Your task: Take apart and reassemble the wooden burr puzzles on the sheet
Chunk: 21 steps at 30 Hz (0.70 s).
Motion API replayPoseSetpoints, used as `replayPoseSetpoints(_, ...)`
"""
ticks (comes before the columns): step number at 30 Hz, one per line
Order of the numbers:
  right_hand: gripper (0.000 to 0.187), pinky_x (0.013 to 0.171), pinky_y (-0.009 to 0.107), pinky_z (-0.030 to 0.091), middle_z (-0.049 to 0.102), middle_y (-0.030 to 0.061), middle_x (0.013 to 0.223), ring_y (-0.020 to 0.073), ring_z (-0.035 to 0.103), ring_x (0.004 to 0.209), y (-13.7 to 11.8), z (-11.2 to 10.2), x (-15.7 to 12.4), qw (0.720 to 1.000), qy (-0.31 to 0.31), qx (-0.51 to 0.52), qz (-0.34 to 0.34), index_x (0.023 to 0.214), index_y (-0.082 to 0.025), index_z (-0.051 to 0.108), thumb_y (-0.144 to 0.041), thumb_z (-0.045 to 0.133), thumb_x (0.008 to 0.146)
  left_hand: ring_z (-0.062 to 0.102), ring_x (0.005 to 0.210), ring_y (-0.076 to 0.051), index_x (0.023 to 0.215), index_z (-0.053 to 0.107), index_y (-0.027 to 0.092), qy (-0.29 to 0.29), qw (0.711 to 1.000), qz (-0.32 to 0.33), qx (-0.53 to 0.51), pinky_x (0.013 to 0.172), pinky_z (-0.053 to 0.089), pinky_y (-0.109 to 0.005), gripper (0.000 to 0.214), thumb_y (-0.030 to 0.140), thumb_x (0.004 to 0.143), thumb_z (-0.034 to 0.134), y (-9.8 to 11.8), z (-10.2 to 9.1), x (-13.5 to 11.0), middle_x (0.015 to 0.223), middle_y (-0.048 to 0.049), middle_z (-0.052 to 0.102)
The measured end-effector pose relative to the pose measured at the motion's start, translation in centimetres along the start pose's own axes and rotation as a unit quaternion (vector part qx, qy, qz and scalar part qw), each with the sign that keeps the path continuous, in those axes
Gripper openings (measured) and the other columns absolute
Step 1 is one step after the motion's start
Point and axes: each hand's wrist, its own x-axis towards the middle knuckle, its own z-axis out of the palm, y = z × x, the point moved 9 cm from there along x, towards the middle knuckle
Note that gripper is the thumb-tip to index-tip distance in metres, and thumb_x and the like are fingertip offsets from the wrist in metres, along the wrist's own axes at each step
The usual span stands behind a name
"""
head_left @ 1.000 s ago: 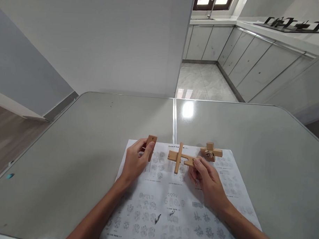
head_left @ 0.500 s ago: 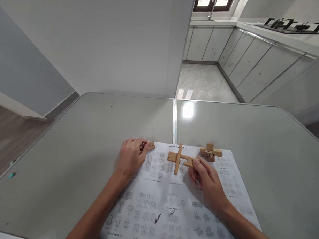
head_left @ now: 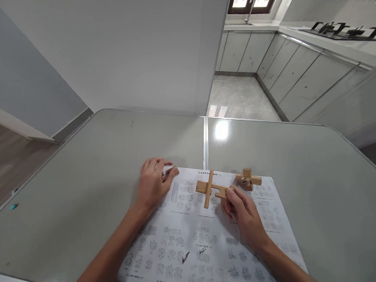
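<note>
Between the thumb and fingers of my left hand [head_left: 151, 181] is a notched wooden puzzle piece [head_left: 177, 171], mostly covered, at the paper's top left corner. My right hand [head_left: 242, 208] pinches the right end of a flat, slotted wooden puzzle piece [head_left: 201, 186]. A thin wooden bar [head_left: 209, 189] crosses that piece, the two joined in a cross above the paper. Just behind my right hand stands an assembled wooden puzzle block [head_left: 247, 180] with arms sticking out and a dark mark on its front.
A large instruction sheet [head_left: 215, 253] with printed puzzle diagrams lies beneath my hands on the grey table [head_left: 82, 174]. A metal seam [head_left: 206, 141] runs across the tabletop. A small teal object [head_left: 14, 207] is near the left edge. A white wall [head_left: 132, 52] rises behind.
My left hand's fingers have lifted and spread a little, and the piece by them has shifted slightly left and turned. The joined pieces in my right hand have moved slightly left.
</note>
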Motion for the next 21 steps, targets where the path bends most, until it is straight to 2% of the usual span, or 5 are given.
replayPoseSetpoints(3,0.046,0.055,0.030,0.035,0.046,-0.0024,0.064,0.0148,0.039,0.057,-0.4,0.4,-0.1,1.000,-0.014,-0.004,-0.009,0.071,-0.024,0.047,-0.055,0.051,0.105,0.060,0.120,-0.027,0.118,0.065,0.023,-0.057,0.985,0.040,-0.155,0.102,0.053,-0.045,0.025,0.039,0.099,0.064,2.2,0.2,-0.2,0.125,-0.0111,0.065)
replayPoseSetpoints(7,0.047,0.055,0.030,0.035,0.046,-0.0026,0.062,0.0148,0.040,0.056,-0.8,0.9,-0.3,0.999,-0.034,-0.008,-0.019,0.071,-0.024,0.047,-0.056,0.052,0.104,0.052,0.138,-0.035,0.147,0.048,0.027,-0.193,0.933,0.116,-0.280,0.116,0.045,-0.054,0.090,0.056,0.072,0.089,5.8,1.6,-1.6,0.149,-0.0149,0.055)
replayPoseSetpoints(9,0.047,0.056,0.030,0.036,0.046,-0.0024,0.062,0.0149,0.041,0.057,-0.9,1.1,-0.4,0.998,-0.047,-0.016,-0.024,0.070,-0.024,0.047,-0.056,0.053,0.104,0.051,0.140,-0.038,0.152,0.042,0.028,-0.229,0.916,0.123,-0.305,0.117,0.043,-0.057,0.109,0.058,0.062,0.095,6.7,2.3,-2.4,0.152,-0.0163,0.053)
replayPoseSetpoints(14,0.047,0.058,0.031,0.039,0.048,-0.0020,0.062,0.0152,0.044,0.057,-1.0,1.4,-0.4,0.996,-0.073,-0.030,-0.032,0.071,-0.023,0.049,-0.056,0.052,0.104,0.056,0.136,-0.036,0.150,0.043,0.029,-0.241,0.902,0.123,-0.336,0.114,0.047,-0.054,0.102,0.051,0.065,0.095,7.5,3.2,-3.1,0.148,-0.0146,0.057)
replayPoseSetpoints(21,0.048,0.055,0.030,0.035,0.045,-0.0030,0.059,0.0149,0.042,0.055,-0.9,1.4,-0.4,0.997,-0.068,-0.028,-0.028,0.069,-0.024,0.046,-0.057,0.053,0.103,0.062,0.123,-0.033,0.138,0.052,0.028,-0.226,0.903,0.104,-0.350,0.106,0.051,-0.049,0.090,0.048,0.061,0.096,7.5,2.6,-2.6,0.132,-0.0111,0.064)
